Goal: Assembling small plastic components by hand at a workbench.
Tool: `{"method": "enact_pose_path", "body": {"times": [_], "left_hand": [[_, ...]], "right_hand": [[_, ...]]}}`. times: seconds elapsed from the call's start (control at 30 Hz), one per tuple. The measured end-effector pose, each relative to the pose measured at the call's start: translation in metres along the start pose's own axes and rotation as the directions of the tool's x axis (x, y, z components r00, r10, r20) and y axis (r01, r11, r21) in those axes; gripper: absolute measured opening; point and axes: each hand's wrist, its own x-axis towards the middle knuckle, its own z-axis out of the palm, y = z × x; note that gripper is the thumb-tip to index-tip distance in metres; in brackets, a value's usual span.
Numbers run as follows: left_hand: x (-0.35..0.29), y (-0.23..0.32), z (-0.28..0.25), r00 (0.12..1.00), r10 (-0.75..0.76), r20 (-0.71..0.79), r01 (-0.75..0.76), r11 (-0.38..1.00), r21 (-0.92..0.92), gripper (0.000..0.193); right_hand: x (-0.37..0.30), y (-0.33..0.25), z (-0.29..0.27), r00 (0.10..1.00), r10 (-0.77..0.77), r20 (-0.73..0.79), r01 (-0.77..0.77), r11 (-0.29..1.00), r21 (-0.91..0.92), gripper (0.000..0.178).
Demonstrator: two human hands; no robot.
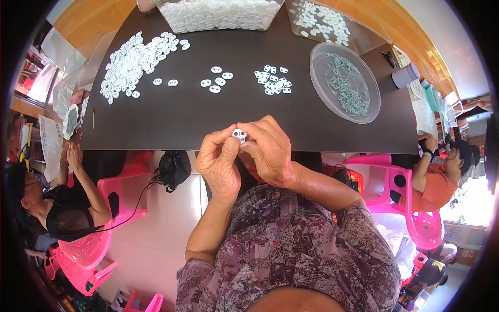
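Observation:
Just off the near edge of the dark table, my left hand [217, 165] and my right hand [271, 148] meet fingertip to fingertip. Pinched between them is a small white oval plastic piece [239, 132] with dark holes. Another small white part seems to sit against its lower side, partly hidden by my fingers. Straight ahead on the table [176, 119] lie several loose white oval pieces [214, 83]. Right of these is a cluster of smaller white blocky pieces [273, 82]. A large heap of white ovals [132, 65] spreads at the left.
A round clear tray [315, 78] of small grey-green screws [345, 86] stands at the right. Behind are a clear bin of white pieces [218, 18] and a shallow tray [358, 47]. A grey cup [405, 76] sits far right. People on pink chairs [112, 192] sit either side.

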Motion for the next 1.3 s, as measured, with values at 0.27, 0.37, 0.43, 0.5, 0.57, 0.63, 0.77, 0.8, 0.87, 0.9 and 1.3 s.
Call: {"method": "enact_pose_path", "body": {"times": [0.27,0.37,0.43,0.5,0.57,0.63,0.77,0.8,0.87,0.9,1.3], "left_hand": [[-0.001,-0.008,-0.001,0.995,0.1,0.01,-0.1,0.995,0.028,0.015],[-0.003,-0.003,0.004,0.998,0.067,-0.004,-0.067,0.998,0.015,0.016],[-0.003,0.001,0.006,0.999,0.043,-0.017,-0.043,0.999,0.0,0.017],[-0.003,0.003,0.007,1.0,0.022,-0.008,-0.023,1.0,-0.006,0.019],[-0.003,0.005,0.009,0.999,0.009,-0.037,-0.01,1.0,-0.015,0.019],[-0.004,0.004,0.011,0.998,-0.008,-0.062,0.007,1.0,-0.027,0.019],[-0.007,-0.002,0.007,0.998,0.055,-0.033,-0.054,0.998,0.028,0.019],[-0.008,-0.004,0.005,0.995,0.093,-0.023,-0.092,0.995,0.045,0.019],[-0.008,-0.006,0.004,0.992,0.126,-0.018,-0.125,0.99,0.064,0.019],[-0.009,-0.007,0.004,0.987,0.161,-0.012,-0.16,0.984,0.083,0.019],[-0.012,-0.008,0.012,0.992,0.125,-0.033,-0.124,0.992,0.029,0.017]], "right_hand": [[-0.004,0.002,0.005,0.997,-0.055,-0.049,0.054,0.998,-0.012,0.029],[-0.005,0.002,0.006,0.998,-0.039,-0.041,0.038,0.999,-0.02,0.029],[-0.004,0.0,0.006,0.998,-0.037,-0.041,0.036,0.999,-0.024,0.03],[-0.001,-0.005,0.005,0.999,-0.014,-0.053,0.013,1.0,-0.009,0.029],[-0.003,-0.002,0.005,0.998,-0.016,-0.055,0.015,1.0,-0.007,0.028],[-0.003,-0.001,0.005,0.998,-0.016,-0.059,0.015,1.0,-0.01,0.027],[-0.002,-0.003,0.006,0.997,-0.022,-0.075,0.022,1.0,0.0,0.023],[-0.002,-0.003,0.006,0.996,-0.031,-0.083,0.031,1.0,-0.002,0.022],[-0.001,-0.003,0.006,0.996,-0.051,-0.075,0.05,0.999,-0.017,0.022],[-0.001,-0.002,0.005,0.995,-0.073,-0.067,0.071,0.997,-0.029,0.021],[0.001,0.0,0.008,0.983,-0.158,-0.093,0.149,0.984,-0.096,0.018]]}}
